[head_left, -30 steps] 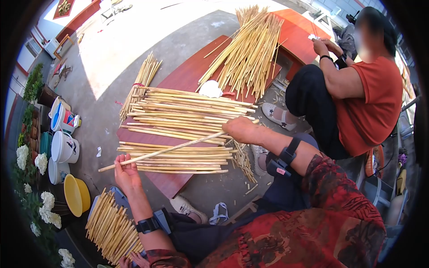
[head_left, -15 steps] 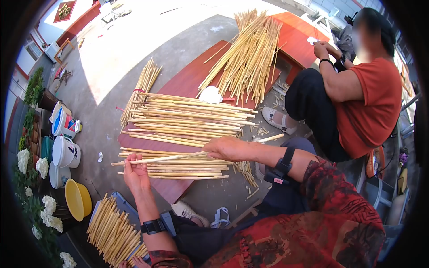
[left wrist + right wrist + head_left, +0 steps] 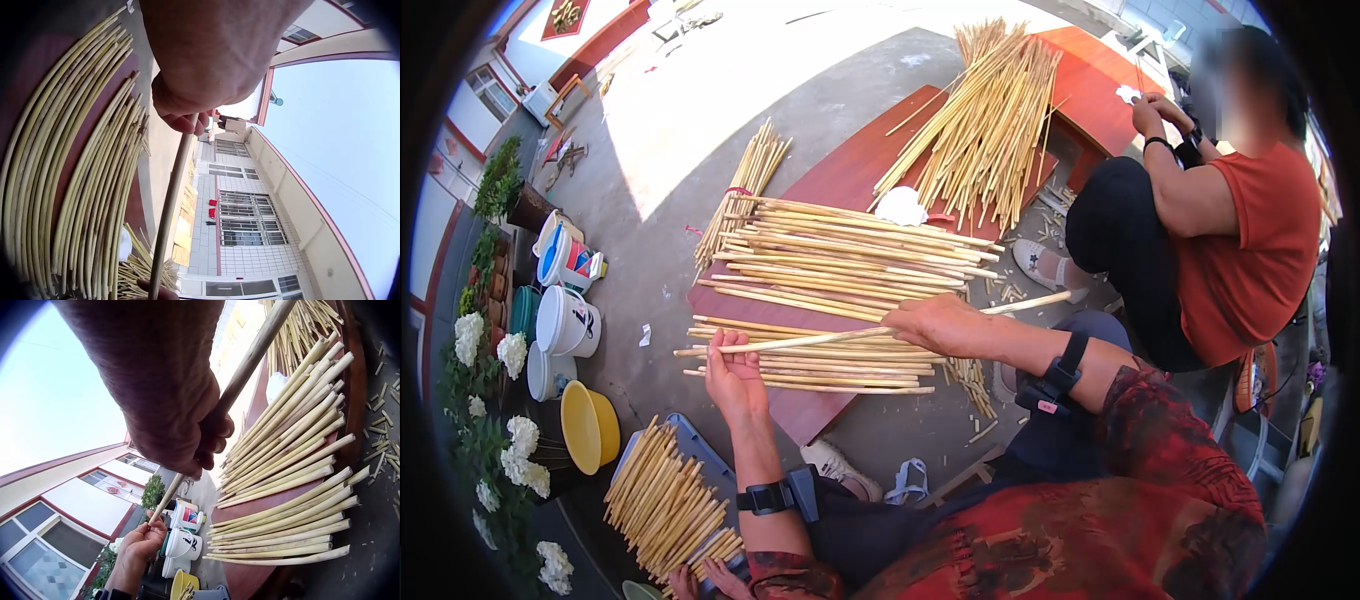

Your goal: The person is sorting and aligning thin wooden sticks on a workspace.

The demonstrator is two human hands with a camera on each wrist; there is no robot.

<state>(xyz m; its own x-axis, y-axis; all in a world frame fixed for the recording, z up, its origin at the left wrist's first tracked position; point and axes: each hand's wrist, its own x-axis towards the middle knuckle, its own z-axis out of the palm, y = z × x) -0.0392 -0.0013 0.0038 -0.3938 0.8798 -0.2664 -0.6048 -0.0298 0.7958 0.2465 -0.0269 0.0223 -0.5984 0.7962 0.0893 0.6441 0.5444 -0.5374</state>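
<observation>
A long pale-yellow stalk slants over the red board. Close to its left end, my left hand holds it between thumb and fingers, palm up. My right hand grips it from above about the middle, and its far end sticks out past that wrist. In the right wrist view, fingers of the right hand curl round the stalk. Below lie two groups of similar stalks side by side, an upper group and a nearer group.
Behind is a large heap of thinner stalks, with a white cloth before it. A tied bundle stands at the board's left. Short pieces fill a blue tray. Buckets and a yellow basin line the left; a seated person is at right.
My right hand has slid left along the stalk, from near its right end to about the middle. The stalk has shifted right and lies flatter. My left hand still holds its left end.
</observation>
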